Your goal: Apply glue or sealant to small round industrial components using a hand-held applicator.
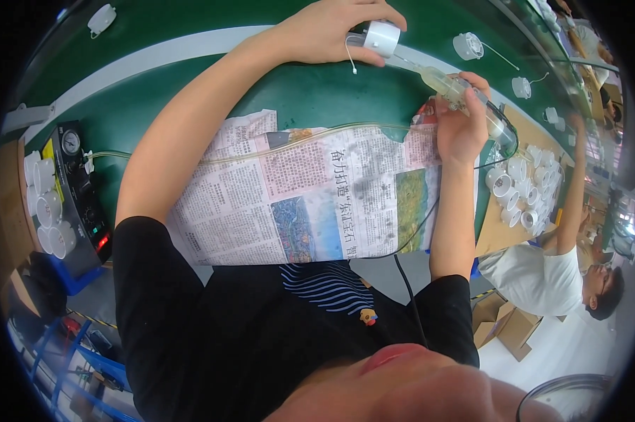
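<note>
My left hand (324, 34) is closed around a small white cylindrical plastic part (382, 39), held above a pale strip on the green work surface. A thin white cord (350, 55) with a small tip hangs beside that part. My right hand (459, 130) grips a clear dispensing syringe (440, 82) with yellowish contents, tilted so that its thin needle points at the white part. Whether the needle touches it, I cannot tell. From the syringe's rear a clear air tube (504, 144) loops away.
Newspaper (310, 197) covers the near work surface, with a clear tube (296, 139) across it. At left stands a black control box (78, 190) with a gauge, beside stacked white cups (48, 207). White parts (518, 186) crowd a board at right; a co-worker (542, 274) reaches nearby.
</note>
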A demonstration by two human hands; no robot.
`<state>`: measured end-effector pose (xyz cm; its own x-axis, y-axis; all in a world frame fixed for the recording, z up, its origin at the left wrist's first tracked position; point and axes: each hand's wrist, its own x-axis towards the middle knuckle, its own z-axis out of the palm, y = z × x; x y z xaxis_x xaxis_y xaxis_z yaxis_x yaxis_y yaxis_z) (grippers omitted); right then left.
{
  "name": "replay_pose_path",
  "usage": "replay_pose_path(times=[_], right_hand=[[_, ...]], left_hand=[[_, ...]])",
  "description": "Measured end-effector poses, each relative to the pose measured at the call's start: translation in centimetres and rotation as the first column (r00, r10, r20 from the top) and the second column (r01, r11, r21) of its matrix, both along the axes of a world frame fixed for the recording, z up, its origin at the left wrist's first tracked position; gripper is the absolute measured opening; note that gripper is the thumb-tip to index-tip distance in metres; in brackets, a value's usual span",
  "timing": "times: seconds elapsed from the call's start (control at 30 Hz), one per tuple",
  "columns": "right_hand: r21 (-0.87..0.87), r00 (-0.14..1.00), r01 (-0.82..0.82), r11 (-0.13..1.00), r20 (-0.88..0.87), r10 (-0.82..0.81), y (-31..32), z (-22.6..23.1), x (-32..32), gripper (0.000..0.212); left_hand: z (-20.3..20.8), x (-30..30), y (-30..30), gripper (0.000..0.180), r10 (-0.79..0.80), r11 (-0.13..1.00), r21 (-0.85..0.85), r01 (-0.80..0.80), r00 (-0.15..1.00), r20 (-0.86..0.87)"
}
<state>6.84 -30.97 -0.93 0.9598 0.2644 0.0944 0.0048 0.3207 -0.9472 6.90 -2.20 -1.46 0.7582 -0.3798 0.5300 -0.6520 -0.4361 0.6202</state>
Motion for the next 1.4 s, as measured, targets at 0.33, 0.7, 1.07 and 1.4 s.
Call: replay_pose_path(times=[0.33, 0.7, 1.07, 1.4], right_hand=[[-0.133, 0.993, -0.012, 0.991, 0.114, 0.027, 0.1, -0.2, -0.2, 0.03], [-0.287, 0.978, 0.082, 0.954, 0.205, -0.023, 0.6, -0.1, -0.5, 0.03], [-0.348, 0.972, 0.087, 0.933, 0.235, -0.003, 0.6, -0.2, -0.6, 0.027], [-0.026, 0.997, -0.024, 0.999, 0.069, 0.025, 0.1, 0.0, 0.3, 0.03]], left_hand=[[0.3, -0.2, -0.5, 0.06, -0.072, 0.991, -0.122, 0.062, 0.994, -0.077], [2.0, -1.3, -0.3, 0.06, -0.096, 0.994, 0.043, 0.097, 0.995, -0.037], [0.2, 0.2, -0.1, 0.06, -0.155, 0.988, -0.04, 0.151, 0.978, -0.137], [-1.1, 0.6, -0.1, 0.055, 0.564, 0.781, 0.121, -0.612, 0.776, 0.283]])
